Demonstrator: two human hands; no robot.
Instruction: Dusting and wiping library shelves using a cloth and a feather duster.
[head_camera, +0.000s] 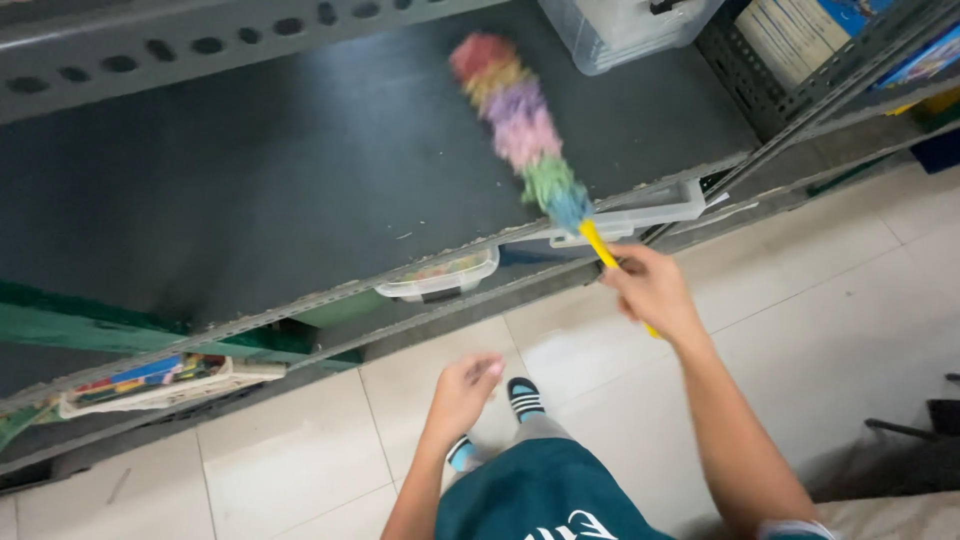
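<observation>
The right hand (652, 290) is clamped around the yellow handle (600, 246) of a rainbow duster (520, 125), gripping it just outside the front edge of a dark shelf (250, 190). The duster's fluffy head, banded red, orange, purple, pink, green and blue, lies blurred across the right half of the shelf board, its red tip pointing toward the back edge and its blue end at the front edge where the handle begins. Whether the head touches the board or hangs just above it cannot be told.

The left hand (462, 390) holds nothing; it hangs low over the tiled floor (800, 300) in front of the shelf, fingers loosely curled, well apart from the duster.

At the shelf's back right corner stands a clear plastic bin (620, 35). A perforated grey metal rail (200, 45) runs above the shelf's back edge. Below the front edge, on the lower level, sit a clear lidded container (440, 278) and a flat translucent tray (650, 212), and further left a shallow tray of coloured items (150, 385). Beneath the left hand, a striped sock (524, 398) shows on the floor, and the person's dark green shirt (540, 495) fills the bottom of the view.
</observation>
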